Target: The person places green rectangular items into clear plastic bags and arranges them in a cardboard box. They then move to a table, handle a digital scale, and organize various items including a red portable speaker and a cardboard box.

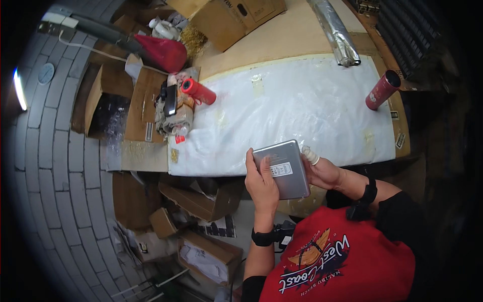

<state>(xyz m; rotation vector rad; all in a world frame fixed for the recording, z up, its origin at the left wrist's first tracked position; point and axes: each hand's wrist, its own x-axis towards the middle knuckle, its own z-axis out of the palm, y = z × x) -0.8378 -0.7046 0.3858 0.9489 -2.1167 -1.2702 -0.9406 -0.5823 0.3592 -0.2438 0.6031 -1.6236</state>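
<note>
A flat grey rectangular device with rounded corners and a white printed label is held tilted in front of my chest. My left hand grips its left edge, with the thumb lying across the labelled face. On the opposite side, my right hand is at the right edge, its fingers partly hidden behind the device. A white wrap covers one digit of that hand. Beyond the device lies the white-covered table.
A red bottle lies tilted at the table's left, beside a dark phone on bagged items. A dark red tumbler stands at the right. A foil roll lies far back. Cardboard boxes crowd below and left.
</note>
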